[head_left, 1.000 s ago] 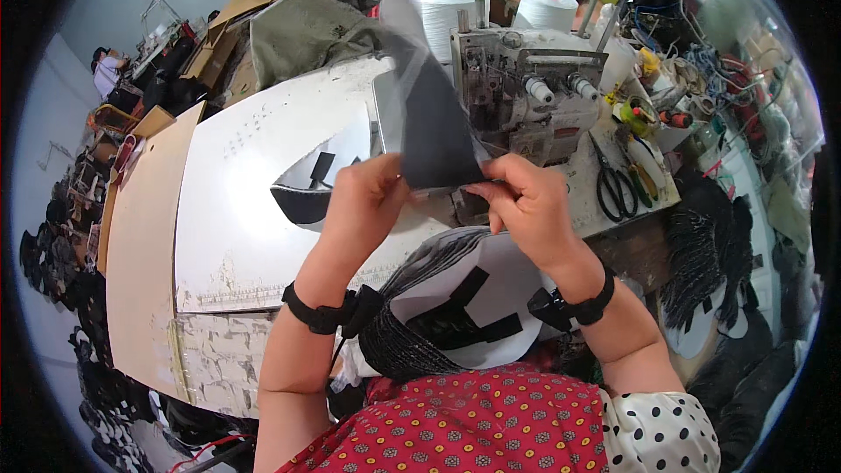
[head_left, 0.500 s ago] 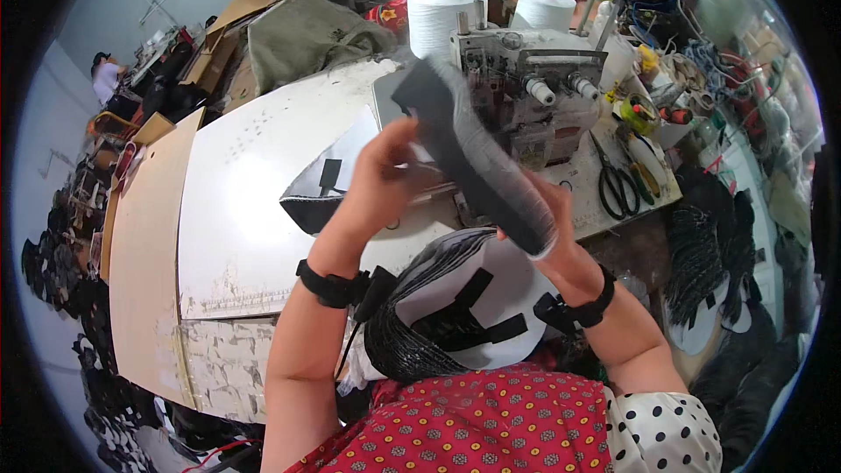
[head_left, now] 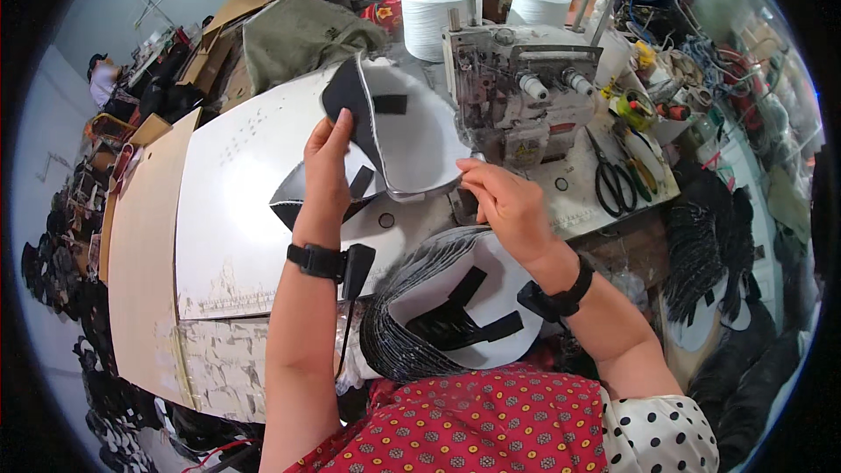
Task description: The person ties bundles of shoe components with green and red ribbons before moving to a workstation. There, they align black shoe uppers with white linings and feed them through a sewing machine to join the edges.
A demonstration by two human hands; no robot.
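Between my hands, above the table, is a shoe upper (head_left: 420,144) with a white lining, black outer side and a short black strip. My left hand (head_left: 328,151) pinches its black edge on the left, thumb on the surface. With bent fingers, my right hand (head_left: 510,203) grips its lower right corner, close to the sewing machine (head_left: 517,92). Under and left of the held piece, another shoe upper (head_left: 293,197) lies on the white tabletop (head_left: 228,236), partly hidden by my left hand and wrist. In front of me sits a thick stack of shoe uppers (head_left: 504,298), white side showing.
Two white thread cones (head_left: 441,22) stand behind the machine. Black scissors (head_left: 613,184) and yellow-handled pliers (head_left: 644,171) lie right of it. A grey-green cloth (head_left: 302,39) covers something at the back. Dark pieces (head_left: 705,245) hang in bundles at the right. A person (head_left: 103,79) is far left.
The shoe upper has swung leftward and opened out, so its white lining now faces me. My left hand has moved left with it, and my right hand has shifted to its lower right corner.
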